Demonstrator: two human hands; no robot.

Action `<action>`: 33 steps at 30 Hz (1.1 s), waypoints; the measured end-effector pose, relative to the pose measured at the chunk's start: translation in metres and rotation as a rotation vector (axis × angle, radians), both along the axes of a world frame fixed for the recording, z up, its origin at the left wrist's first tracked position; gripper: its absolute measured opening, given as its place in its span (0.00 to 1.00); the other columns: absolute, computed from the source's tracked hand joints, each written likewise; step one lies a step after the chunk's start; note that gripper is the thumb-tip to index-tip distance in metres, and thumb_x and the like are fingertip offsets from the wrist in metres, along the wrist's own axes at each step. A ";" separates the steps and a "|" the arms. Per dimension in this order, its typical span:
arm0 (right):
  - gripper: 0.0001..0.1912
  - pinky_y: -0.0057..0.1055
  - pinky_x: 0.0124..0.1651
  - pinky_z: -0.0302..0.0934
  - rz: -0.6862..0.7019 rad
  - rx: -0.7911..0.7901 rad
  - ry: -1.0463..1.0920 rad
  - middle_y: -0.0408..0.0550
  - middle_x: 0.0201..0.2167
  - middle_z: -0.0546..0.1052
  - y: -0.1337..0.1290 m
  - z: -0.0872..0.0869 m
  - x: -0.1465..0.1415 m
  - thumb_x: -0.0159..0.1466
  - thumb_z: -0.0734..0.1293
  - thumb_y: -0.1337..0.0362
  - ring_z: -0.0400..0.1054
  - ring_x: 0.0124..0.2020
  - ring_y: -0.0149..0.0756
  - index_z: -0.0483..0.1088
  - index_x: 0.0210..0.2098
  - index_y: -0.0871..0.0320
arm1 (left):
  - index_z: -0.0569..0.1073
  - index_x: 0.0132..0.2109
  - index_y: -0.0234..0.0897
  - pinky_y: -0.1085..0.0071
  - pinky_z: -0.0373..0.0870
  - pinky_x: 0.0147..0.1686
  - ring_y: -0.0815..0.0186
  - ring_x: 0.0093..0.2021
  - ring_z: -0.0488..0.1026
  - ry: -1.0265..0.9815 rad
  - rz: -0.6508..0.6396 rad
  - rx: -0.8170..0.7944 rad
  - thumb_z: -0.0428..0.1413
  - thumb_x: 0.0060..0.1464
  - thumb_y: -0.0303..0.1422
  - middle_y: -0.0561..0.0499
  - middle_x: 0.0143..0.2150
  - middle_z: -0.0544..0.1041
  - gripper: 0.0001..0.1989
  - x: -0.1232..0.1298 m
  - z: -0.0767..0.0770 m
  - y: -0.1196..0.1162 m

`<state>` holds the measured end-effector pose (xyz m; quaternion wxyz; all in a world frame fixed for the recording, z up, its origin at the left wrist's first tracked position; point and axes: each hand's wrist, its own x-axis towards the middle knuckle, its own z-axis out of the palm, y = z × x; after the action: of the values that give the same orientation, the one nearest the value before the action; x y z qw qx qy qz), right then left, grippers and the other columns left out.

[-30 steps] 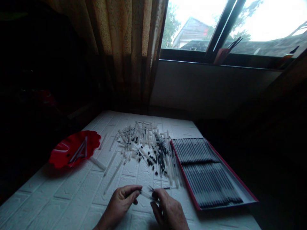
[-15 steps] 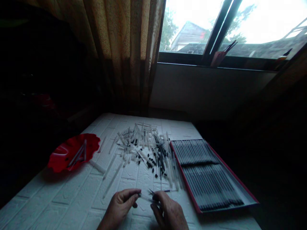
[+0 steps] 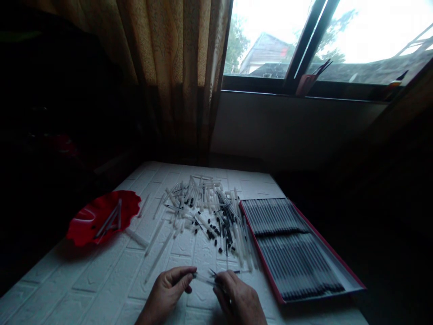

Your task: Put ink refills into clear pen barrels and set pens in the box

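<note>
Head-worn view, facing forward, looking down

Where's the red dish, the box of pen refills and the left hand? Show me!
red dish [image 3: 130,203], head view, on its wavy rim
box of pen refills [image 3: 260,253], head view, on its red edge
left hand [image 3: 167,289], head view, on the back of the hand

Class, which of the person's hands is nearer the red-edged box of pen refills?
Right. The right hand is just left of the red-edged box of pen refills, not touching it; the left hand is farther left.
</note>
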<state>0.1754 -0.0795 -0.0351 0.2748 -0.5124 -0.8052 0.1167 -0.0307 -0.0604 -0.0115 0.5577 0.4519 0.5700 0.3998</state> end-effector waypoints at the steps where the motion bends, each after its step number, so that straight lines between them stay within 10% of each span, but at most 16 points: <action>1: 0.10 0.22 0.26 0.61 0.006 -0.001 -0.025 0.43 0.29 0.75 0.001 0.001 0.000 0.67 0.55 0.61 0.73 0.26 0.32 0.67 0.35 0.52 | 0.82 0.32 0.40 0.71 0.70 0.28 0.66 0.24 0.72 -0.005 0.003 0.000 0.64 0.35 0.47 0.50 0.24 0.81 0.18 -0.001 0.000 0.000; 17: 0.15 0.23 0.28 0.62 -0.025 -0.017 0.028 0.44 0.33 0.78 0.004 -0.009 0.003 0.62 0.62 0.60 0.74 0.28 0.35 0.65 0.49 0.50 | 0.82 0.33 0.39 0.74 0.66 0.22 0.69 0.20 0.68 0.014 0.061 -0.042 0.63 0.32 0.50 0.52 0.21 0.77 0.23 -0.008 0.004 0.004; 21: 0.08 0.23 0.27 0.61 -0.031 -0.059 0.116 0.44 0.29 0.77 0.008 -0.012 0.005 0.64 0.59 0.59 0.72 0.25 0.33 0.67 0.39 0.53 | 0.81 0.36 0.37 0.78 0.51 0.13 0.76 0.13 0.55 0.055 0.094 -0.100 0.62 0.30 0.54 0.55 0.17 0.73 0.28 -0.009 0.001 0.005; 33: 0.14 0.23 0.27 0.59 -0.093 -0.203 0.437 0.45 0.25 0.76 0.014 -0.019 0.006 0.61 0.62 0.52 0.67 0.23 0.32 0.71 0.34 0.55 | 0.81 0.36 0.36 0.79 0.48 0.12 0.78 0.12 0.52 0.014 0.109 -0.101 0.62 0.29 0.56 0.55 0.17 0.73 0.31 -0.014 -0.010 0.008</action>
<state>0.1810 -0.0656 -0.0540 0.3945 -0.5367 -0.6863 0.2922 -0.0443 -0.0521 -0.0215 0.5531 0.3942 0.6173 0.3971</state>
